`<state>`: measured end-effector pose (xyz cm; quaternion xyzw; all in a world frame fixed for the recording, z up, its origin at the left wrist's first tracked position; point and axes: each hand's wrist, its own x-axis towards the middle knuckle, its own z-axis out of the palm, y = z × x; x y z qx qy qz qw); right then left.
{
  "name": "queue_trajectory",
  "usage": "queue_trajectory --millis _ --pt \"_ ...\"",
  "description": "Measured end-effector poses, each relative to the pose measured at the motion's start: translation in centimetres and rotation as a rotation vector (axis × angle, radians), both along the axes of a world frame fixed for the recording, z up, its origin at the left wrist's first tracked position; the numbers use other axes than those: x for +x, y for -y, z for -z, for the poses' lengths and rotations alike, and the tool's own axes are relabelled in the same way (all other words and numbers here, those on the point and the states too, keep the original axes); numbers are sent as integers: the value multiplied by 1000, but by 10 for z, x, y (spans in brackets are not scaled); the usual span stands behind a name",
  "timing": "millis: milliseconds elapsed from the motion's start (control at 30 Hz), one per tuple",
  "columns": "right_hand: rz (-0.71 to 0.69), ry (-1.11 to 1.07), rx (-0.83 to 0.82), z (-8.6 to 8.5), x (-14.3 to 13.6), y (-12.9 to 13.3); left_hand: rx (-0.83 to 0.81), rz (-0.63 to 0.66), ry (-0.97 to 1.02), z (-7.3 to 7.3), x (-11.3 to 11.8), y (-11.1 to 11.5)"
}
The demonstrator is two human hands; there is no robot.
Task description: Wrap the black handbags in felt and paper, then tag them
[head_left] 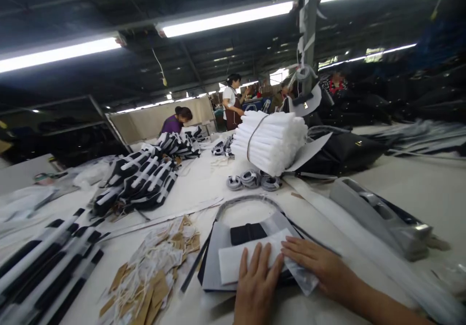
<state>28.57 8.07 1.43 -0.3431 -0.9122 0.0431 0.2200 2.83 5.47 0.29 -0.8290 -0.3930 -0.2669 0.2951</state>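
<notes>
A grey and black bag (214, 262) with a long looped handle lies flat on the table in front of me. Across it rests a white foam strip (231, 265), below a black patch (248, 233). My left hand (257, 281) lies on the strip with its fingers spread. At the strip's right end my right hand (315, 262) is laid flat, fingers stretched out, over a clear plastic piece (304, 279) that sticks out beneath it.
Paper tags with strings (155, 271) lie left of the bag. Wrapped black straps (47, 266) fill the far left. Beyond stand a white foam bundle (269, 140) and grey coils (250, 179). A grey case (380, 215) is at right. People work behind.
</notes>
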Motion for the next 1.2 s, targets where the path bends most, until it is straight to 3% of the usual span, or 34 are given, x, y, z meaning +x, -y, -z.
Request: queue_trajectory --millis 167,333,467,567,700,733,800,867,967,1067,1200 --pt "4 -31 45 5 0 4 -22 -13 -156 -3 3 0" --pt "5 -63 57 9 -4 5 -240 128 -298 -16 4 -3" --pt "16 -92 -41 5 -5 11 -422 181 -245 -21 -1 0" --pt "-19 -104 -254 -24 1 9 -398 162 -188 -15 -2 2" --pt "-39 -132 -569 -84 2 -24 -260 178 -146 -5 0 -1" --pt "-18 -135 -560 -95 -3 -37 -235 177 -135 -4 0 -2" --pt "1 -110 -391 -102 -19 -66 -201 166 -115 -2 0 -3" --pt "-27 42 -207 -93 -38 -90 -177 157 -105 -2 1 -3" --pt "-59 269 -126 -65 -59 -106 -169 153 -113 -3 0 -2" --pt "-5 328 -116 -44 -63 -103 -195 145 -125 -4 0 -1" --pt "77 358 -97 -38 -61 -97 -234 148 -133 -4 -1 0"
